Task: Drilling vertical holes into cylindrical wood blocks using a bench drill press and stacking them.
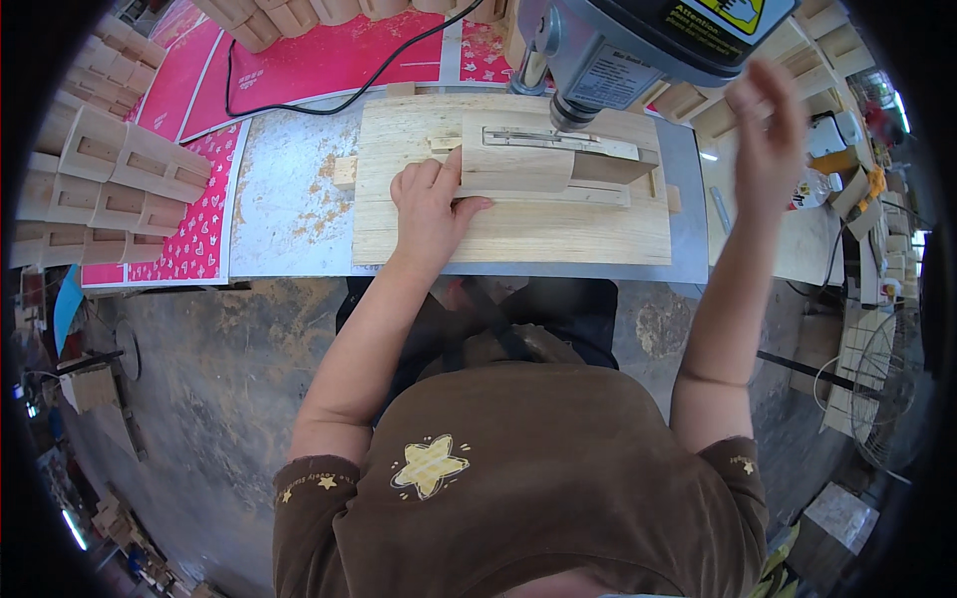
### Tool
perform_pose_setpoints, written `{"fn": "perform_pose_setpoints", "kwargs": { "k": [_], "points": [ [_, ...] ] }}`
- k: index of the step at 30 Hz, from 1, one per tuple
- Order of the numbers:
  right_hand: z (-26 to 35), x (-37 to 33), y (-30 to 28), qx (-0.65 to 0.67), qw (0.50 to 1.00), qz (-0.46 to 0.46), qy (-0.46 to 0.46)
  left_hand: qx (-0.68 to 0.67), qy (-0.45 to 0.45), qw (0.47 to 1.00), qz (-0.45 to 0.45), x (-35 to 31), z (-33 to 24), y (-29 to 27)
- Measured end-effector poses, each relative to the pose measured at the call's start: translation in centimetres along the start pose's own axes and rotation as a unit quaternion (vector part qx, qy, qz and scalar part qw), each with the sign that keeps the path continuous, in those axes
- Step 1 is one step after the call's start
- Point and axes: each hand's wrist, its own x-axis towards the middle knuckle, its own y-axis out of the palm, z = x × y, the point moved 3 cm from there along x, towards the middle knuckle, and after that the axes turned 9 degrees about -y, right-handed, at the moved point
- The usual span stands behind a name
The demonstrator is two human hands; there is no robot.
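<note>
A long pale wooden box (pixel 516 169) lies on a flat wooden board (pixel 558 237) beneath the drill press (pixel 610 78). Along its top runs a narrow slot with a light strip in it. My left hand (pixel 429 204) grips the box's left end, thumb along the near side and fingers over the end. The drill chuck (pixel 568 113) is just above the far side of the box; the bit's tip is hard to make out. My right hand (pixel 770 125) is raised beside the right of the drill press head, smeared by motion, so its fingers and any contact are unclear.
Stacked wooden boxes (pixel 120 159) stand at the left on a pink patterned sheet (pixel 329 65). A black cable (pixel 374 80) crosses it. Small wooden blocks (pixel 345 171) border the board. At the right are a plastic bottle (pixel 815 187) and a fan (pixel 882 399).
</note>
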Motion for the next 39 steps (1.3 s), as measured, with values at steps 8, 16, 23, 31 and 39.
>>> {"fn": "perform_pose_setpoints", "kwargs": {
  "k": [8, 16, 23, 31, 39],
  "points": [
    [4.1, 9.6, 2.9, 0.055, 0.997, 0.005, 0.050, -0.020, -0.023, 0.999, 0.017, -0.1, 0.5, 0.7],
    [8.5, -0.9, 0.3, -0.109, 0.993, 0.041, -0.014, -0.018, -0.019, 1.000, 0.012, -0.1, 0.6, 0.4],
    [4.1, -8.4, 5.2, -0.041, 0.996, -0.051, -0.060, -0.010, -0.014, 1.000, 0.012, 0.3, 0.1, 0.4],
    [7.0, -2.6, 0.6, -0.112, 0.991, -0.026, -0.074, 0.007, -0.011, 1.000, 0.010, 0.1, -0.1, 0.3],
    [1.0, 11.6, 2.9, -0.120, 0.992, 0.038, -0.025, -0.045, 0.001, 0.998, 0.048, 1.2, -3.1, 2.6]
  ]
}}
